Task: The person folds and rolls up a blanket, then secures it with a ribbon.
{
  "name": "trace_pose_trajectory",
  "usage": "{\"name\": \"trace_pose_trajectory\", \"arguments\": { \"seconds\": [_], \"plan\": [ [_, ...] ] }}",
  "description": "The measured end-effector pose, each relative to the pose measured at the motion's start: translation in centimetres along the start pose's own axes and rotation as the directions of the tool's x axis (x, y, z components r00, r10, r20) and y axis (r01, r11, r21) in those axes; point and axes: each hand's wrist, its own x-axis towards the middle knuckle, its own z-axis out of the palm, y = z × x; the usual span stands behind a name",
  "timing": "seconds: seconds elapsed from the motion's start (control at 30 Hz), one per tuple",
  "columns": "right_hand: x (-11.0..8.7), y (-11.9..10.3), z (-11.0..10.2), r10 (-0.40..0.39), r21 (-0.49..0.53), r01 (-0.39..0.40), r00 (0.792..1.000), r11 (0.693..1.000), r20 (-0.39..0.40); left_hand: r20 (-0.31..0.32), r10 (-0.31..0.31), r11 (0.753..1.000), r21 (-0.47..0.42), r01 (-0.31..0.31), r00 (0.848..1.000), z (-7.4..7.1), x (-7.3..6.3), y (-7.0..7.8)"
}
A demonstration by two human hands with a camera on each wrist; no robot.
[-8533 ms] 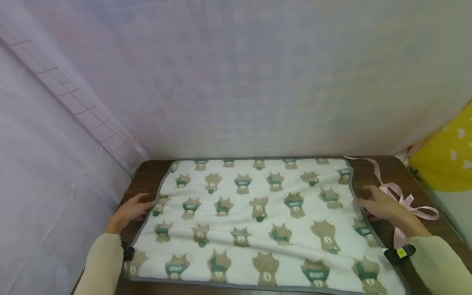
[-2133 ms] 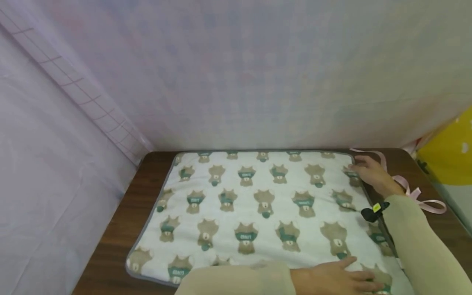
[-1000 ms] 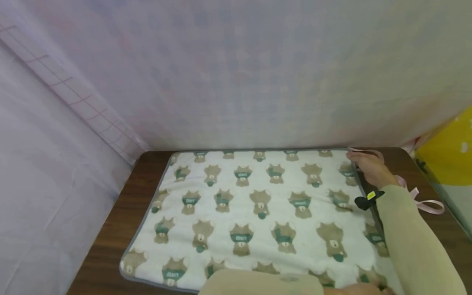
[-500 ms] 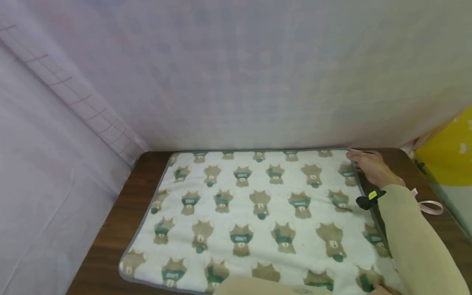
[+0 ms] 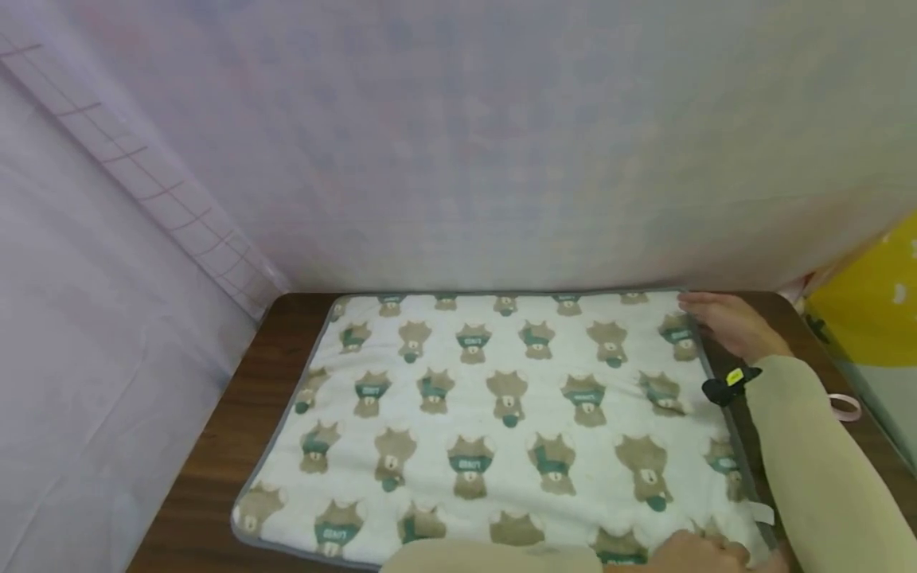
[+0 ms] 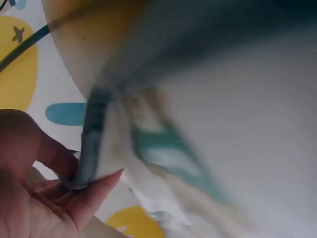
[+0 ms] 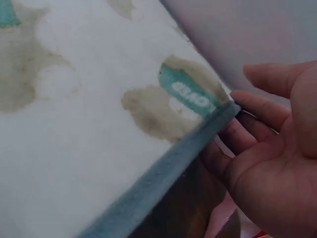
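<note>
A white baby blanket (image 5: 469,398) with brown bears and grey edging lies spread on the dark wooden table (image 5: 208,469). At its near right corner, low in the head view, is my left hand (image 5: 688,551). The left wrist view shows that hand (image 6: 49,183) pinching the blanket's grey edging (image 6: 93,139) between thumb and fingers. My right hand (image 5: 734,322) is at the far right corner. In the right wrist view, its fingers (image 7: 257,106) lie under and against the corner, while the thumb stands apart from the cloth.
A pale curtain (image 5: 487,159) hangs behind the table, and a white sheet (image 5: 93,358) borders the left side. A pink ribbon (image 5: 845,407) lies right of the right sleeve, mostly hidden. Yellow patterned cloth (image 5: 867,310) shows at far right.
From the blanket's two sides, my left hand has crossed to the near right corner and my right hand has moved to the far right corner. The blanket's folds have flattened.
</note>
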Motion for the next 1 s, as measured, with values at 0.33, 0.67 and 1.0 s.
{"name": "trace_pose_trajectory", "arguments": {
  "seconds": [0.33,0.67,1.0],
  "plan": [
    [-2.0,-0.9,-2.0,0.039,-0.146,-0.044,0.999,0.988,-0.036,-0.033,-0.077,0.947,-0.316,0.062,0.997,-2.4,-2.3,-3.3],
    [-4.2,-0.4,-5.0,0.035,-0.172,-0.056,0.992,0.984,-0.124,-0.16,-0.036,0.7,-0.709,-0.09,0.986,-4.7,-2.6,-2.8],
    [-6.0,-2.6,-7.6,-0.064,-0.233,-0.024,0.931,0.972,-0.36,-0.196,-0.092,0.328,-0.932,-0.156,0.976,-7.6,-2.6,-2.1]
  ]
}}
